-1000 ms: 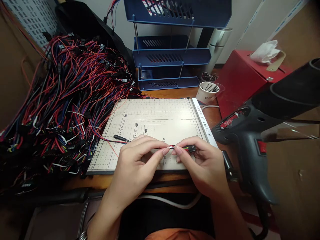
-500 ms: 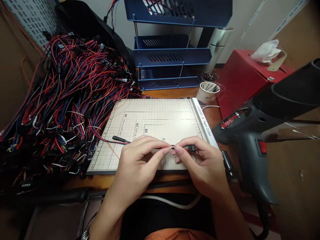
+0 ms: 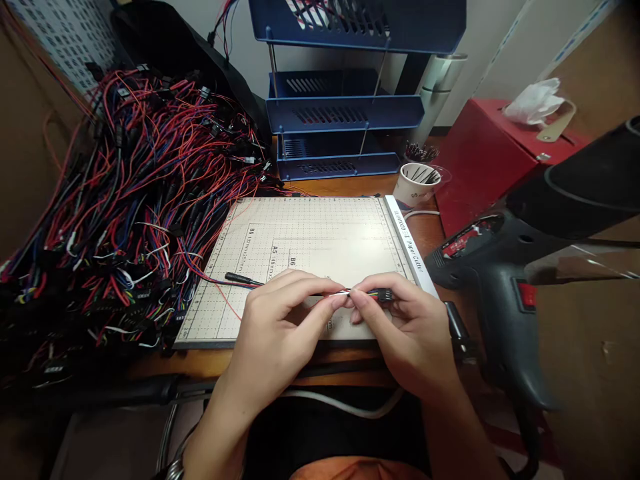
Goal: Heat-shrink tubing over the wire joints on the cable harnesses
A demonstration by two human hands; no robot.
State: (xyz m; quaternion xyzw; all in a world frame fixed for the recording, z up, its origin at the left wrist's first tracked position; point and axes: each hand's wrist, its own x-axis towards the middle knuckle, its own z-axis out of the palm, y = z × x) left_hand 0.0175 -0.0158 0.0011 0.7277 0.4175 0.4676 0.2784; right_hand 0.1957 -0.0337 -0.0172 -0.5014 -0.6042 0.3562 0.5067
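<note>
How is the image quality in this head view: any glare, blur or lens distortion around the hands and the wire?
Head view: soft glare on the cutting mat; the left hand, right hand and thin wire between their fingertips are sharp; the heat gun looms large and bent by wide-angle distortion; the wire pile falls into shadow at the lower left.

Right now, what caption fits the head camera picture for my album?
Left hand and right hand pinch a thin wire harness over the paper cutter.
</note>
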